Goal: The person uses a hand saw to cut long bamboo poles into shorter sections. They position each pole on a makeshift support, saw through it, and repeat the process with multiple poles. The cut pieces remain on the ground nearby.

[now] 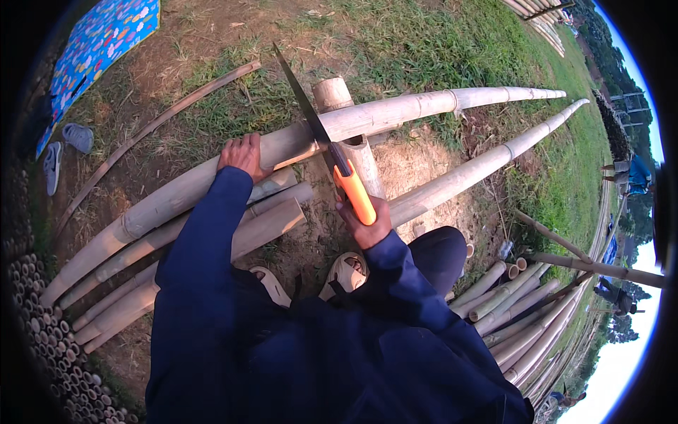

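Orange is showing above my right hand (369,220), where my fingers are closing firmly around the handle (357,192) of a saw (320,129). Its dark blade (299,92) is pointing away from me and slightly left, crossing a thick bamboo pole (395,112); whether the teeth are biting into it, I cannot tell. My left hand (242,154) is clamping over that same pole, near the blade on its left side, with my fingers reaching across the top and my thumb lying toward the near side.

The pole is stretching across in front of me, curving down to the lower left and running off to the upper right. A short bamboo stub (333,94) is sticking out on its far side, and a hollow bamboo section (367,168) is lying on its near side; I cannot tell whether they are joining underneath. A second pole (487,166) is extending rightward past my right hand, while several cut poles (272,230) are lying side by side beneath my left forearm.

My sandals (345,275) are standing on the ground below. At the far left, grey shoes (78,138) are resting near a blue patterned sheet (109,53), and a stack of bamboo ends (62,353) is filling the lower corner. More bamboo (505,300) is lying to my right.
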